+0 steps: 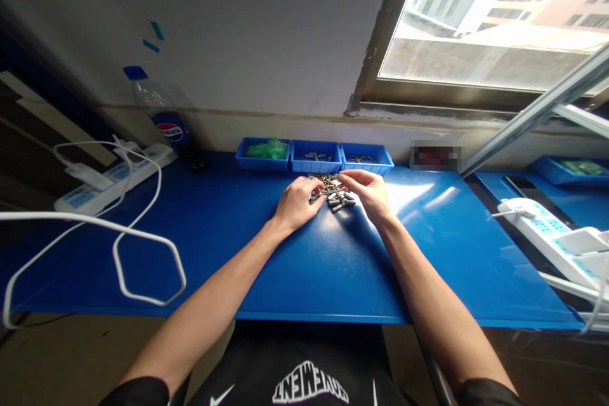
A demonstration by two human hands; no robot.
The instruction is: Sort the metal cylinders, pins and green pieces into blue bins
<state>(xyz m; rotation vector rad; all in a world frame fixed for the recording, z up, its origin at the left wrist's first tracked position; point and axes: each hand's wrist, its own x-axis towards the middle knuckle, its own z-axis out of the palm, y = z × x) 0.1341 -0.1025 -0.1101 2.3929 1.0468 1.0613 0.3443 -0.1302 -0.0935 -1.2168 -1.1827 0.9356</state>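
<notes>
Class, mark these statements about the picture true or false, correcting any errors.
1. The left hand and right hand are both at the pile of metal parts. True.
2. Four blue bins stand in a row behind the pile. False: three blue bins do.
3. The row's leftmost bin holds something green. True.
4. The bottle stands right of the row. False: the bottle stands left of it.
5. The bottle's cap is blue. True.

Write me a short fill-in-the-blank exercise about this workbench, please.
1. Small, silvery cylindrical pieces lie ____ the person's bare left hand and bare right hand.
2. Behind them, ____ blue plastic bins form a row.
3. The row's leftmost bin has contents coloured ____.
4. The clear plastic bottle has a ____ cap.

Missing words: between; three; green; blue.
</notes>
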